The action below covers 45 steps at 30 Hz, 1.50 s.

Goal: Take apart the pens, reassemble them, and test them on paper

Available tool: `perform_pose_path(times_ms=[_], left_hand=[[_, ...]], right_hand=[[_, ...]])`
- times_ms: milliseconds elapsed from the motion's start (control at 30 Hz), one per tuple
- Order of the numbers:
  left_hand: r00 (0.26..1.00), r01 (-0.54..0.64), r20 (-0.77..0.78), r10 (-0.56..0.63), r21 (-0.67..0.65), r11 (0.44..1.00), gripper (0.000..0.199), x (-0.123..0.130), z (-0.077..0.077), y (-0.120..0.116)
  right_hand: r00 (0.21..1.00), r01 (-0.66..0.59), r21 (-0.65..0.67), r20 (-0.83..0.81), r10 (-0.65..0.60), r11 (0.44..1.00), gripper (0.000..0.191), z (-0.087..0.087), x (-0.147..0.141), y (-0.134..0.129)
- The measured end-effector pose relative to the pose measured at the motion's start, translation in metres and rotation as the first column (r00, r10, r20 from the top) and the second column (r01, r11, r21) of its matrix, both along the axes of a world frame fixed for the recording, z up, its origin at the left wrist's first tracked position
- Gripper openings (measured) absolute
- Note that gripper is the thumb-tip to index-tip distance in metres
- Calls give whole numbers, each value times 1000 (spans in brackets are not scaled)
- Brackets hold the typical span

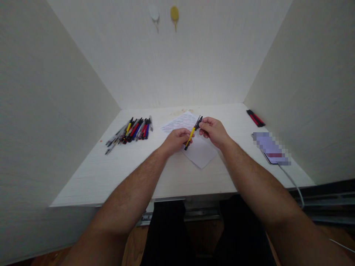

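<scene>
A white desk stretches below the grip, with paper directly beneath it, its far part covered in marks. Well to the left lies a heap of pens; well to the right, a phone. The left hand pinches the lower half of a yellow pen, and the right hand closes on its black upper end. Beyond the phone sit red-black pens. With few there and many heaped, work looks early; whether the black end is fastened, I cannot tell.
</scene>
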State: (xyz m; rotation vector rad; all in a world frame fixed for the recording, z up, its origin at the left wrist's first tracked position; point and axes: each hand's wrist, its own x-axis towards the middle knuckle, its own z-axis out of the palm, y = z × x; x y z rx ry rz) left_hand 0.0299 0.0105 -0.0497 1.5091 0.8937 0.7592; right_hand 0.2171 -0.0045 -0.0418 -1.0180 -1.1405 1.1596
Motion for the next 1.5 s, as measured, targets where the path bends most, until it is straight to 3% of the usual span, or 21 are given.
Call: perform_pose_path(times_ms=[500, 733, 867, 1100, 1500], left_hand=[[1000, -1, -14, 2, 17, 1000, 17, 1, 3, -2], [999, -27, -35, 29, 62, 998, 13, 4, -1, 0], [998, -8, -65, 11, 52, 999, 13, 5, -3, 0], [996, 5, -90, 1, 66, 998, 12, 4, -2, -2], [993, 24, -116, -15, 71, 997, 14, 3, -4, 0]], right_hand=[[1000, 5, -9, 8, -4, 1000, 25, 0, -1, 0], [970, 237, -3, 57, -237, 971, 18, 5, 11, 6], [952, 307, 7, 17, -307, 952, 19, 7, 21, 13], [940, 334, 16, -78, -331, 943, 20, 9, 25, 16], [924, 380, 83, -73, -375, 921, 23, 3, 29, 22]])
